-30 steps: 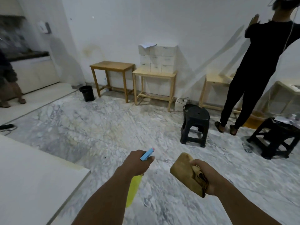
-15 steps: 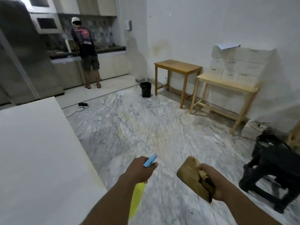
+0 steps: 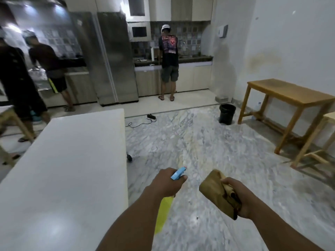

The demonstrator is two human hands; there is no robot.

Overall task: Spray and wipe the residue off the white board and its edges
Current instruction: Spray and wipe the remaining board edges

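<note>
The white board [image 3: 63, 169] lies flat on the left, its long right edge running toward me. My left hand [image 3: 165, 183] grips a spray bottle [image 3: 164, 212] with a yellow body and a blue nozzle, held over the marble floor just right of the board's edge. My right hand [image 3: 239, 198] grips a folded tan cloth [image 3: 215, 192] beside the bottle, also over the floor. Neither hand touches the board.
A wooden table [image 3: 290, 98] and a black bin [image 3: 227, 113] stand at the right wall. A power strip with cable [image 3: 151, 116] lies on the floor beyond the board. A person [image 3: 168, 60] stands at the kitchen counter; two more people [image 3: 49, 69] stand at the far left.
The view has swung left, bringing the kitchen and most of the white board into sight. Both hands keep the same hold on the bottle and cloth.
</note>
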